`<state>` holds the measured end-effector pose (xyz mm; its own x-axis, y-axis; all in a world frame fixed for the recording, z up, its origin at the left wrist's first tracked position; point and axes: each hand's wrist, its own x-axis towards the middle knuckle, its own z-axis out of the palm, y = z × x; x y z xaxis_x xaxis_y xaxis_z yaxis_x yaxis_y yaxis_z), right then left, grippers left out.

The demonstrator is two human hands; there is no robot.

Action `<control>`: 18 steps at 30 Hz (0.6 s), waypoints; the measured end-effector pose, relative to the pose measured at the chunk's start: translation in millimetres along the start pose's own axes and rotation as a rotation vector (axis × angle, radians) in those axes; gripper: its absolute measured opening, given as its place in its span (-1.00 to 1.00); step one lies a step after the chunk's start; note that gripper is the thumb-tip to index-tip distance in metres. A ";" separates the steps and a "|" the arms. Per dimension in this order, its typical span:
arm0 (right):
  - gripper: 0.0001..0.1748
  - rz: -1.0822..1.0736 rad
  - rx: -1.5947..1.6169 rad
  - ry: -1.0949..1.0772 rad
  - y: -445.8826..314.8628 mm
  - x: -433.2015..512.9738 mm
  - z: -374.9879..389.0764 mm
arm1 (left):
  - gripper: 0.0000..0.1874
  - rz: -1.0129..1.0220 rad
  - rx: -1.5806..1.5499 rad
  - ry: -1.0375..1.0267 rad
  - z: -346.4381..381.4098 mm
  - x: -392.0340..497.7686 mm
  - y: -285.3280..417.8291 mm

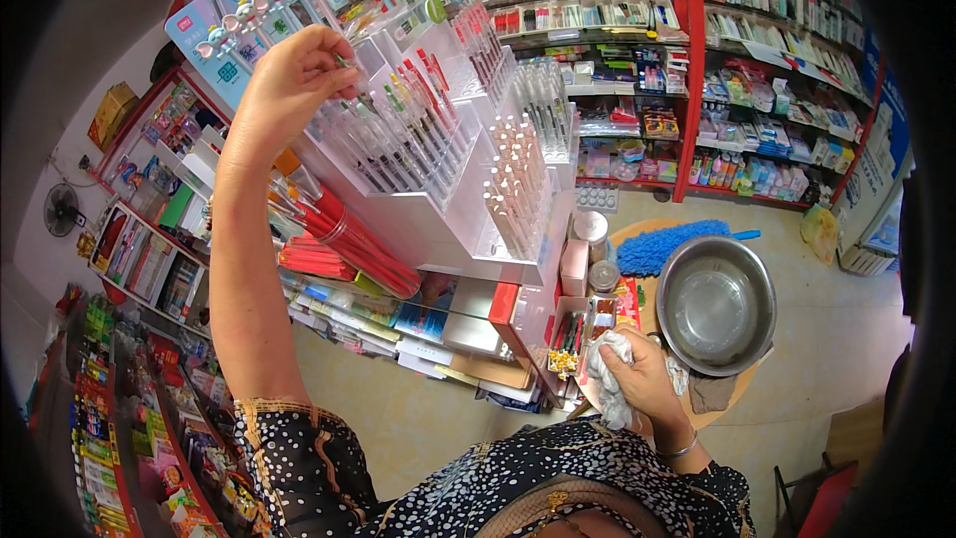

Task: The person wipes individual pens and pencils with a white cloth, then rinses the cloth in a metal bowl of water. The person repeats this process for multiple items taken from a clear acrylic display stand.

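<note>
My left hand is raised over the rear left of a tiered white pen display stand. Its fingertips pinch the top of a slim pen, mostly hidden by the fingers. Rows of clear-barrelled pens stand upright in the tier beneath it, some with red or green tops. A lower tier holds brownish pens with white tips. At the lower right, my right hand grips a crumpled white cloth. Close to that hand is a stainless steel basin, which looks to have a little water inside.
The basin and a blue fluffy duster rest on a round wooden stool. Jars and small boxes crowd the stand's right side. Red-wrapped rolls lean at its left. Stocked shelves line the back; snack racks fill the left.
</note>
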<state>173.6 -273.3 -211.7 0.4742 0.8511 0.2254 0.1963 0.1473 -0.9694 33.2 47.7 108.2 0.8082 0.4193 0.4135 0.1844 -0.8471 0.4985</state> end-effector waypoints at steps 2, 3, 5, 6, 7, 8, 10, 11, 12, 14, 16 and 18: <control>-0.86 -0.018 -0.033 -0.001 -0.2 0.8 0.0 | -0.84 -0.009 -0.009 -0.042 0.9 -0.4 0.7; -0.86 -0.005 -0.015 -0.006 -0.1 0.9 0.1 | -0.83 -0.022 0.000 -0.033 1.4 -0.4 1.3; -0.86 -0.003 -0.015 -0.006 0.9 1.1 0.1 | -0.83 -0.018 -0.012 -0.034 3.2 -0.3 2.1; -0.86 0.009 -0.005 -0.004 1.7 1.1 0.3 | -0.83 -0.010 0.012 -0.049 4.1 0.2 2.5; -0.86 0.019 0.004 -0.004 2.6 1.0 0.5 | -0.84 -0.007 0.037 -0.051 5.1 0.7 2.7; -0.86 0.017 -0.002 -0.006 3.7 0.9 0.9 | -0.85 0.000 0.054 -0.056 5.3 1.3 3.2; -0.87 0.037 0.021 -0.002 5.9 0.6 1.7 | -0.88 0.000 0.138 -0.075 5.1 3.1 4.1; -0.87 0.014 0.011 0.009 7.1 0.9 2.1 | -0.89 -0.001 0.171 -0.086 4.0 4.4 4.8; -0.88 0.038 0.039 0.013 8.4 0.9 3.0 | -0.89 -0.033 0.217 -0.080 3.0 5.8 5.5; -0.87 0.032 0.061 0.014 11.2 1.2 4.2 | -0.87 -0.049 0.288 -0.130 0.9 7.7 6.9; -0.87 -0.009 0.020 0.027 14.2 1.6 4.7 | -0.84 -0.021 0.340 -0.156 0.4 9.1 8.5; -0.88 0.012 0.054 0.004 17.1 1.7 4.9 | -0.83 -0.006 0.356 -0.160 1.3 11.1 10.4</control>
<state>173.5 -266.9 -228.4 0.4792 0.8511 0.2142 0.1445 0.1642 -0.9758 44.8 43.2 117.0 0.8782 0.3922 0.2737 0.3492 -0.9169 0.1935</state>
